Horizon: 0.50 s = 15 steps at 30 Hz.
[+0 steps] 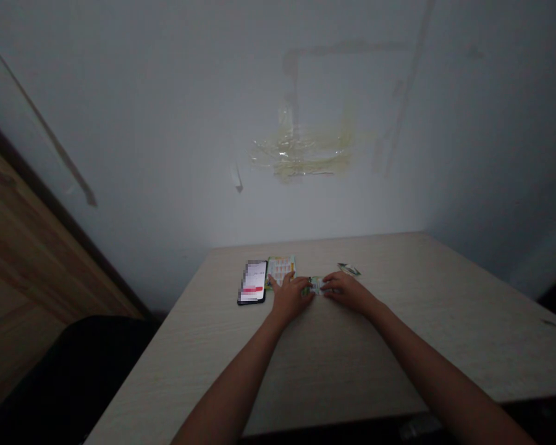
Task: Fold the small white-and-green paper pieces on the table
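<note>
Near the back of the table, a small green and white printed paper piece (317, 285) lies between my two hands. My left hand (288, 298) is open, palm down, its fingers spread and the tips over the piece's left end. From the other side, my right hand (349, 290) reaches in, its fingers apart and touching the right end. Left of the piece is a larger printed sheet (280, 264) with a grid of small pictures, partly covered by my left hand. Just behind my right hand lies a small dark and white scrap (349, 269).
A phone (254, 284) with a lit screen lies beside the sheet, on the left of the pale wooden table (343, 358). The wall (176, 123) behind bears shiny tape. A black object (88, 352) and wooden boards (32, 235) stand at the left.
</note>
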Tool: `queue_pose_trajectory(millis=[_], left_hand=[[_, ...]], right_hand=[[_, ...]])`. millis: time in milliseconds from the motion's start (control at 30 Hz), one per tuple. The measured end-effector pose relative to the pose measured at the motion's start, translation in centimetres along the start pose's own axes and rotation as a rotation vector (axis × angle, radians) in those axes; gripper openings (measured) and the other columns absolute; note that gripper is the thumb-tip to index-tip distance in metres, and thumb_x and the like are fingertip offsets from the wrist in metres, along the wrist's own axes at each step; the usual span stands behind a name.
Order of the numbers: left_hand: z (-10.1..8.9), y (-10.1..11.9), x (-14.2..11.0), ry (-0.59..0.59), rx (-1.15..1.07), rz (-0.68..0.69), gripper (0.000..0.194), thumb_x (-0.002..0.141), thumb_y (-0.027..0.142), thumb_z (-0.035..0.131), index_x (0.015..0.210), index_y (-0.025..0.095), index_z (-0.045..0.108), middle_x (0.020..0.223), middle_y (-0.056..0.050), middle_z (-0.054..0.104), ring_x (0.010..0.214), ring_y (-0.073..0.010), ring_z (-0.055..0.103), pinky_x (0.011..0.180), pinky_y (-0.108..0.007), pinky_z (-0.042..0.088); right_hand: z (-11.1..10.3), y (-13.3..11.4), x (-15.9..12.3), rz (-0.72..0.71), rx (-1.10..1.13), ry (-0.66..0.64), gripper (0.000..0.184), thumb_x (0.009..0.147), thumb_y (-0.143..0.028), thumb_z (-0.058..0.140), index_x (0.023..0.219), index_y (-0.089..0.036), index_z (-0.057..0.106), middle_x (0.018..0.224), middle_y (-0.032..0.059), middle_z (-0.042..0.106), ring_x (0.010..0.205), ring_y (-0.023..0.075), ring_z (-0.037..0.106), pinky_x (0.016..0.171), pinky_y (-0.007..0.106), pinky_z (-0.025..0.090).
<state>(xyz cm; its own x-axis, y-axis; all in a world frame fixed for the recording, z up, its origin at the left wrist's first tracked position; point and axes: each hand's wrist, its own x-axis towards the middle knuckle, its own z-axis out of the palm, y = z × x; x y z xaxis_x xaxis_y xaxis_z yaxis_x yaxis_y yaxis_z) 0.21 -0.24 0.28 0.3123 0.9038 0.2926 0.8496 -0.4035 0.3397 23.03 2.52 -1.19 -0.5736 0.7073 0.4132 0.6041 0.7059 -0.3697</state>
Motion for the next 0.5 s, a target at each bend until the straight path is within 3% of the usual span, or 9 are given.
queue_pose_trajectory(millis=[500], left_hand=[[0.26,-0.1,0.11,0.007,0.007,-0.016,0.025,0.084,0.044,0.062,0.107,0.037,0.068,0.128,0.001,0.065,0.135,-0.0351,0.037,0.106,-0.077,-0.007]], right_hand=[[-0.41,-0.68,0.8,-0.002,-0.075,-0.034,0.017,0.089,-0.028,0.06,0.096,-0.02,0.074,0.1,0.0092,0.072,0.095,0.0221,0.064,0.087,0.036,0.047]])
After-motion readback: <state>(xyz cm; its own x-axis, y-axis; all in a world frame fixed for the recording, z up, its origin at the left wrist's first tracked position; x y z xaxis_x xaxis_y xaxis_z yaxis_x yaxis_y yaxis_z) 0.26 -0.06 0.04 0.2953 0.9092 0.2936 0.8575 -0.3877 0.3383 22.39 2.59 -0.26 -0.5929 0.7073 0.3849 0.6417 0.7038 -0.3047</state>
